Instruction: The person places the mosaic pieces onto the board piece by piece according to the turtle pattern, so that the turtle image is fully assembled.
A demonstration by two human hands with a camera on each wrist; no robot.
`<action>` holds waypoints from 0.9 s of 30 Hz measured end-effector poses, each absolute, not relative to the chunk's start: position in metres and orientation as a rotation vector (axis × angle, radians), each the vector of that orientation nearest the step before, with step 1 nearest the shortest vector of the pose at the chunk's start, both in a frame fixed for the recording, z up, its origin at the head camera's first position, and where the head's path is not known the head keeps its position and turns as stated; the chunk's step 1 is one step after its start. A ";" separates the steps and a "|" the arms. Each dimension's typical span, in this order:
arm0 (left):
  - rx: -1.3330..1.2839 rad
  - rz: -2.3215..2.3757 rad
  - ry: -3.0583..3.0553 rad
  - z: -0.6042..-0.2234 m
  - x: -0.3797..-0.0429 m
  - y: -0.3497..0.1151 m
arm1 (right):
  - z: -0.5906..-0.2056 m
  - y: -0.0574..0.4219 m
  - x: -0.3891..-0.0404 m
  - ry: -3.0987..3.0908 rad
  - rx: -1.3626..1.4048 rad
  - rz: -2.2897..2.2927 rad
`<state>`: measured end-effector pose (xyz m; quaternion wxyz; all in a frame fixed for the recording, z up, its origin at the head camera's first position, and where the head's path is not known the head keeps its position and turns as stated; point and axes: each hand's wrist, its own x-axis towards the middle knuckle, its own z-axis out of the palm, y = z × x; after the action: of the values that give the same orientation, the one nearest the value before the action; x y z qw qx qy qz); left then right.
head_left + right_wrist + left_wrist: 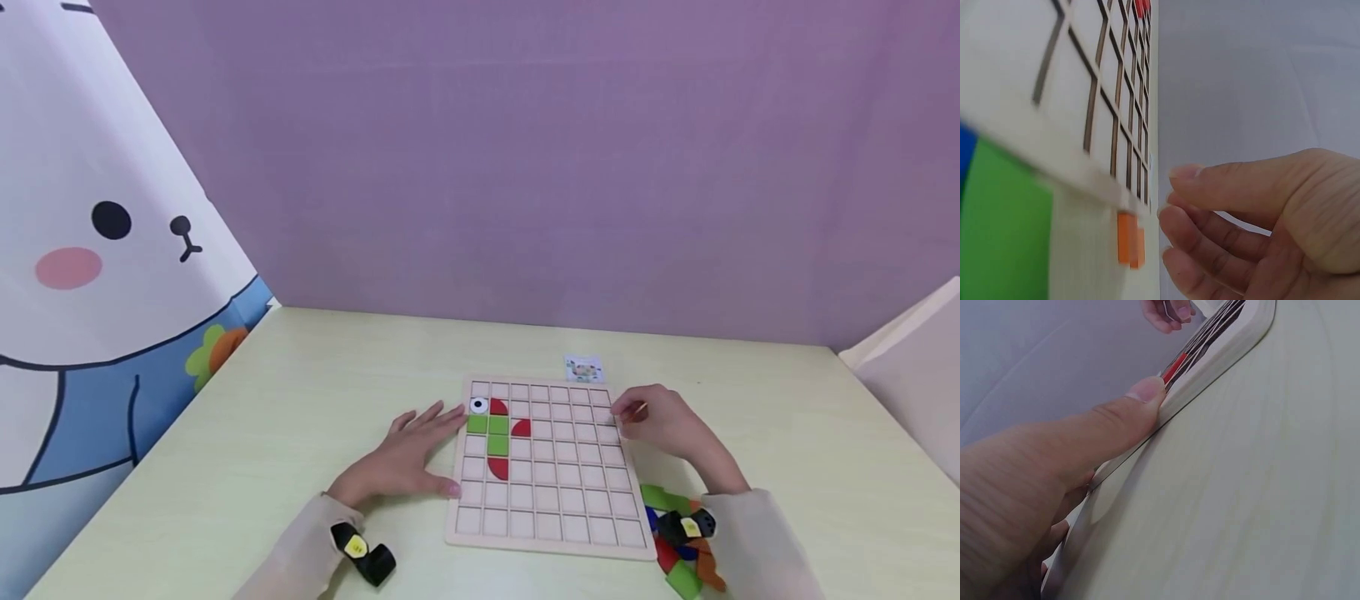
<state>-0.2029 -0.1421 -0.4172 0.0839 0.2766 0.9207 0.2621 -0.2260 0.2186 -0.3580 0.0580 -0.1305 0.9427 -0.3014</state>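
A pale wooden grid board (570,500) lies on the table. In its left columns sit a white eye tile (478,405), green squares (498,446) and red quarter-round tiles (498,468). My left hand (408,457) rests at the board's left edge with fingers spread; in the left wrist view its thumb (1116,422) presses the rim. Near the upper right edge is my right hand (663,421), fingers loosely bent. In the right wrist view, orange pieces (1127,240) lie beside the board, apart from its fingertips, and nothing shows in its grasp.
Under the right forearm a pile of green, red, blue and orange pieces (682,575) lies by the board's lower right corner, partly hidden by the wrist camera. A small printed card (584,368) lies beyond the board. A purple cloth (525,167) closes off the back.
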 end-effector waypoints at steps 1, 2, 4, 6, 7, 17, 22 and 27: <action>0.827 0.782 2.748 -0.417 -0.203 -0.142 | -0.358 0.222 -0.226 2.861 -0.399 -0.916; 0.828 0.783 2.747 -0.417 -0.203 -0.142 | -0.358 0.225 -0.226 2.860 -0.402 -0.919; 0.826 0.780 2.747 -0.417 -0.203 -0.142 | -0.359 0.231 -0.226 2.869 -0.392 -0.905; 0.821 0.775 2.749 -0.417 -0.203 -0.142 | -0.360 0.235 -0.226 2.877 -0.369 -0.893; 0.820 0.774 2.749 -0.417 -0.203 -0.142 | -0.361 0.237 -0.226 2.883 -0.356 -0.884; 0.812 0.786 2.745 -0.418 -0.203 -0.142 | -0.366 0.241 -0.234 2.870 -0.288 -0.831; 0.805 0.794 2.743 -0.418 -0.203 -0.142 | -0.367 0.241 -0.238 2.849 -0.303 -0.829; 0.790 0.798 2.744 -0.418 -0.203 -0.143 | -0.369 0.239 -0.239 2.824 -0.293 -0.815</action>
<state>-0.2034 -0.1427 -0.4183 0.0883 0.2655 0.9219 0.2681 -0.2393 0.2391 -0.3694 0.0939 -0.0987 0.9518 -0.2747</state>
